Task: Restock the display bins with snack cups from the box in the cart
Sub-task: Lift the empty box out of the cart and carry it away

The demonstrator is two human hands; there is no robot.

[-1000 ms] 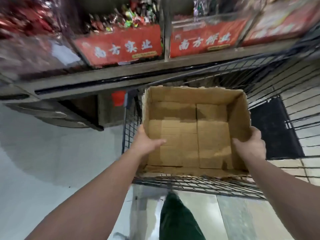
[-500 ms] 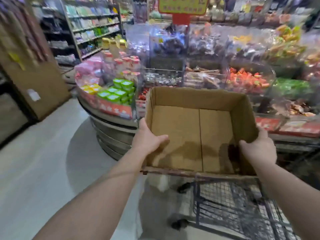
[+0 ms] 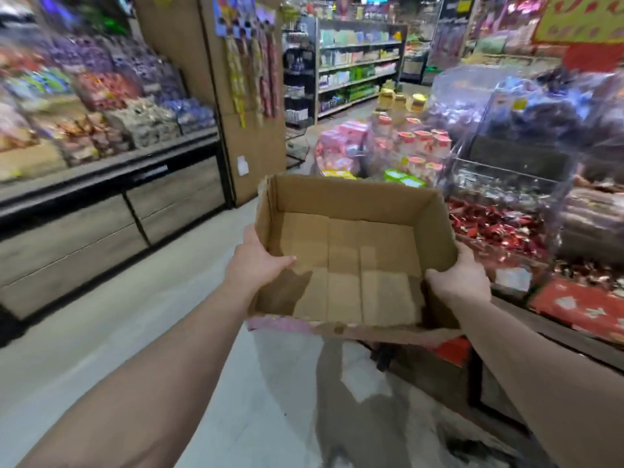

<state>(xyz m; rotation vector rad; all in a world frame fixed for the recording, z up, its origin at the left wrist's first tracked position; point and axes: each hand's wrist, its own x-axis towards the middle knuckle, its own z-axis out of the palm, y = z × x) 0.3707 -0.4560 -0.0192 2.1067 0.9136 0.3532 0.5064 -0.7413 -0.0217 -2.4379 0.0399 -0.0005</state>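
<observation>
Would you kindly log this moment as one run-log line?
cardboard box: empty, held up | left hand: grips left wall | right hand: grips right wall | cart: unseen

A brown pillar [image 3: 189, 79] stands beyond the pale floor [image 3: 101, 349], with strips of hanging packets [image 3: 251, 62] down its face and a small white tag [image 3: 242, 165] low down. Left of it runs a shelf [image 3: 101, 170] heaped with bagged sweets [image 3: 101, 96] — blurred. Far back, stocked shelving [image 3: 358, 65] lines the aisle.

Bare forearms, hands [image 3: 256, 265] unsleeved
</observation>
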